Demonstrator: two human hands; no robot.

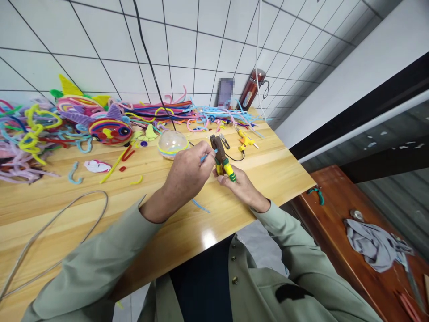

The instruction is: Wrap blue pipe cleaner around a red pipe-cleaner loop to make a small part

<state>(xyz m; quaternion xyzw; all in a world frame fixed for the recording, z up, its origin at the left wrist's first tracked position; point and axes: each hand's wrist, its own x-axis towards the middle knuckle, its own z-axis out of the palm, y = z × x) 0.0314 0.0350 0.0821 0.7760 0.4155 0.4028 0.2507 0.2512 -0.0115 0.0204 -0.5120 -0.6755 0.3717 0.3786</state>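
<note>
My left hand [187, 172] pinches a blue pipe cleaner [201, 205], whose tail hangs below the wrist over the table. Its short end pokes out past my fingertips at the jaws of the pliers [219, 152]. Closed around the yellow and green handles, my right hand [239, 183] holds these pliers with the jaws pointing up and away. Whether the jaws touch the pipe cleaner I cannot tell. Just beyond my left hand sits a clear plastic ball [172, 142] with coloured bands around its lower part.
A yellow glue gun [246, 141] with a black cord lies behind the pliers, beside a small dark tool [224, 141]. Pipe cleaners [161, 109] pile along the wall. A colourful fish figure [110, 131] stands at left. A red-brown flask [251, 89] leans at the back.
</note>
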